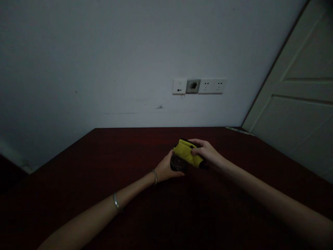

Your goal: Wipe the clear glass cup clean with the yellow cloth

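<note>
My left hand (166, 168) is closed around the side of a dark round container (177, 164), whose circular top faces up. Over the far right part of that top lies a folded yellow cloth with black edges (185, 151). Gripped between thumb and fingers, the cloth is in my right hand (204, 150), which comes in from the right. It covers part of the container, and the dim light hides what kind of container this is.
Both hands are over a dark red-brown table (125, 146). Behind it rises a pale wall with a row of sockets and switches (199, 86). A panelled door (299, 100) stands at the right, and a thin flat strip (239, 131) lies at the far right edge.
</note>
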